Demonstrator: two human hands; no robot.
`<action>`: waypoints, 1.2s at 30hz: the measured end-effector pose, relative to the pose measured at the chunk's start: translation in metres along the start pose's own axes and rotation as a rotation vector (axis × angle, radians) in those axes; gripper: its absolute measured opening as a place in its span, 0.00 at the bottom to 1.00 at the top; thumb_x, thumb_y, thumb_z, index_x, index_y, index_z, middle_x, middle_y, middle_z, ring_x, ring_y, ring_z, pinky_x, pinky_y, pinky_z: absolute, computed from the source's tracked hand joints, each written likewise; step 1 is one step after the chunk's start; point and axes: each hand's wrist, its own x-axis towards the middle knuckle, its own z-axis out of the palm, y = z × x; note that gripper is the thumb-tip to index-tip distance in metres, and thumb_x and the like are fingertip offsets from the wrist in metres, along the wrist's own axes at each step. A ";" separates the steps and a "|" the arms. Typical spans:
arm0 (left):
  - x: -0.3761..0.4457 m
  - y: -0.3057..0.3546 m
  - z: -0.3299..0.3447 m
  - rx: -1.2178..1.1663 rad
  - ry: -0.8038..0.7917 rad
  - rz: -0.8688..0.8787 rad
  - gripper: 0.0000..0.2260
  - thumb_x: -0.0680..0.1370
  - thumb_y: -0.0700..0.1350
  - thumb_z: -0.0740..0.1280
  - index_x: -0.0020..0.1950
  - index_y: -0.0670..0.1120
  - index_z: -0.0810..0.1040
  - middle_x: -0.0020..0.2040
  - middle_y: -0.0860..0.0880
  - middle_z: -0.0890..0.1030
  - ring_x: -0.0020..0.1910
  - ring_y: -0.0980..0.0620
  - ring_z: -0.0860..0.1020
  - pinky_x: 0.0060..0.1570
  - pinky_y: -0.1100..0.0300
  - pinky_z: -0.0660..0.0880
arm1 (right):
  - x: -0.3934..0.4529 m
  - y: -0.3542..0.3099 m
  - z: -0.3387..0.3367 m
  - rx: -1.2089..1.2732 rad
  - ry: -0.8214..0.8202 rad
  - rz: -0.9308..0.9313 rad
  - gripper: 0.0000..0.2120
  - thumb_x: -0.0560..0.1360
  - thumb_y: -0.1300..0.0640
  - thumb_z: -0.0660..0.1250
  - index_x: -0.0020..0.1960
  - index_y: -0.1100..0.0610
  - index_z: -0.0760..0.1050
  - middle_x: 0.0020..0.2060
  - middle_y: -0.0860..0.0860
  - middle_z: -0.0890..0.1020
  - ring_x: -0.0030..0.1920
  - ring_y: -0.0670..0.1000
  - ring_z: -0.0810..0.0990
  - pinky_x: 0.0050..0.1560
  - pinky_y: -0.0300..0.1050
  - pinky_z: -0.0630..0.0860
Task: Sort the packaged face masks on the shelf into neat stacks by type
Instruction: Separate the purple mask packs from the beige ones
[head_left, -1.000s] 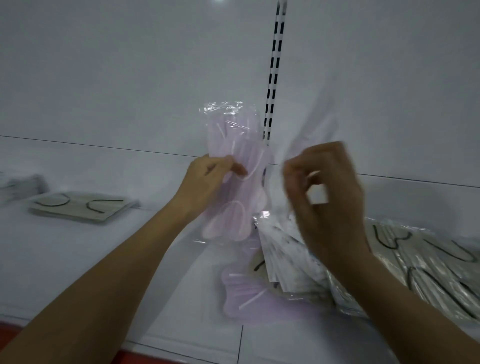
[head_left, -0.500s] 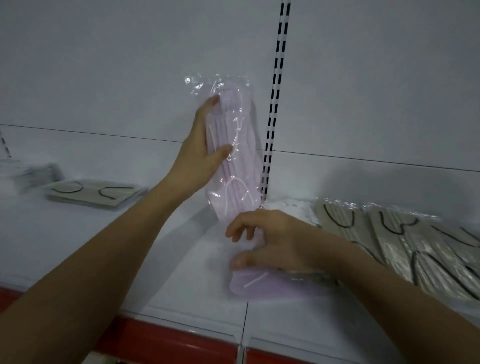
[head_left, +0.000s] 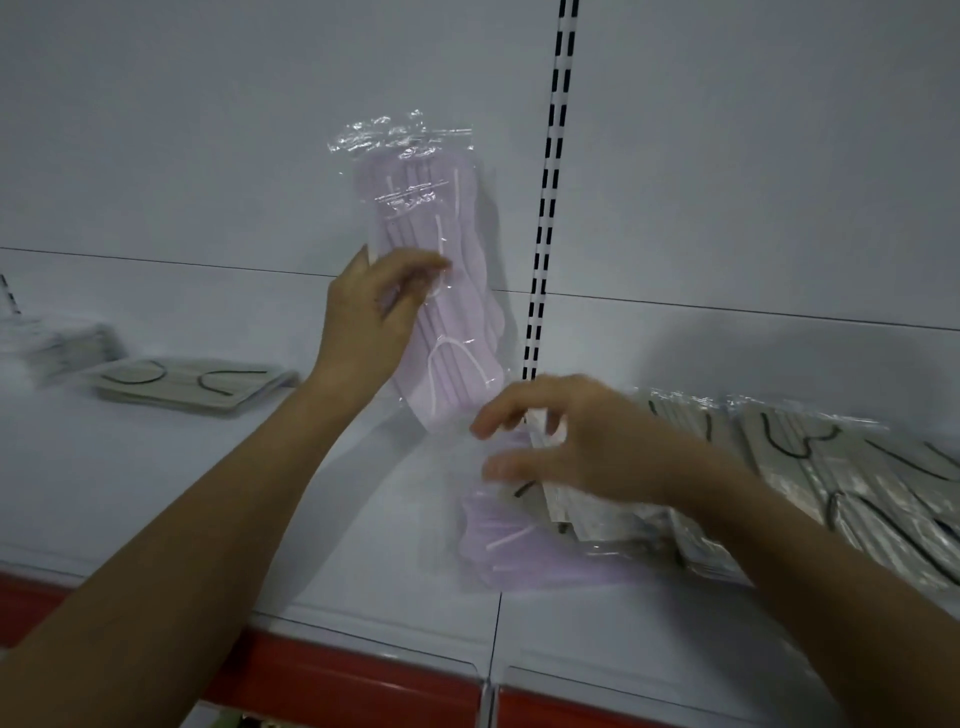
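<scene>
The red front edge of the shelf is running nearest the camera. Just behind it, 1 pink mask pack is lying flat, its right end tucked under a loose heap of grey mask packs. The right hand is hovering over that junction with fingers curled and spread; it is blurred, and whether it is pinching a grey pack cannot be told. Further back, the left hand is gripping a second pink pack upright against the back panel, beside the slotted upright. At far left, a tidy grey stack is sitting well apart. Judgement: the right hand should be clearing the grey packs off first, then drawing the flat pink pack out level, so the 2 pink packs are meeting edge to edge without dragging the heap.
</scene>
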 end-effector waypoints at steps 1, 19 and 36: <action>-0.001 -0.005 0.000 0.002 -0.012 -0.009 0.12 0.77 0.34 0.67 0.51 0.52 0.82 0.54 0.45 0.80 0.53 0.54 0.78 0.54 0.73 0.72 | 0.000 -0.002 0.008 -0.049 -0.126 0.063 0.21 0.69 0.45 0.77 0.60 0.43 0.78 0.50 0.32 0.77 0.48 0.32 0.75 0.49 0.26 0.69; -0.008 -0.018 -0.005 -0.068 -0.060 -0.119 0.13 0.75 0.32 0.68 0.45 0.51 0.83 0.52 0.47 0.76 0.51 0.60 0.77 0.53 0.75 0.71 | 0.008 -0.008 0.022 -0.334 0.035 -0.069 0.11 0.72 0.55 0.72 0.34 0.51 0.72 0.37 0.45 0.73 0.39 0.43 0.69 0.42 0.35 0.66; -0.020 0.010 0.006 -0.221 -0.445 -0.141 0.29 0.69 0.55 0.74 0.69 0.57 0.74 0.64 0.53 0.74 0.62 0.59 0.75 0.60 0.60 0.76 | 0.061 -0.029 0.008 0.567 0.606 0.101 0.06 0.80 0.61 0.64 0.51 0.65 0.74 0.46 0.64 0.81 0.44 0.58 0.82 0.51 0.61 0.81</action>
